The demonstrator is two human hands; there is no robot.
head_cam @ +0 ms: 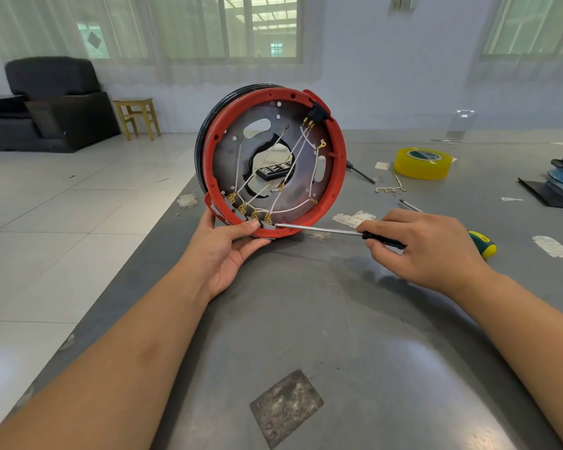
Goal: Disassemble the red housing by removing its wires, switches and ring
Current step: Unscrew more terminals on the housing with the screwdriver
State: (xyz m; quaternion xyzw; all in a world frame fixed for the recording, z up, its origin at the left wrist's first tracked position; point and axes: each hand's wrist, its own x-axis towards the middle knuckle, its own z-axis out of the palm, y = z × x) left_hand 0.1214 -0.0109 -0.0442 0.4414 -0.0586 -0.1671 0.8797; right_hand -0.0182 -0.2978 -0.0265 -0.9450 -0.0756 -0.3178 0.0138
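Left hand (223,251) grips red housing (337,177) – right hand (426,248) grips screwdriver (319,229); tape (423,164) label unreadable.

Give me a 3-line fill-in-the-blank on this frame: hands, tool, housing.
1. The left hand grips the rim of the ____ housing.
2. The right hand holds a ____, its tip at the grey switches on the lower rim.
3. The tape roll on the table is ____.

Missing words: red; screwdriver; yellow
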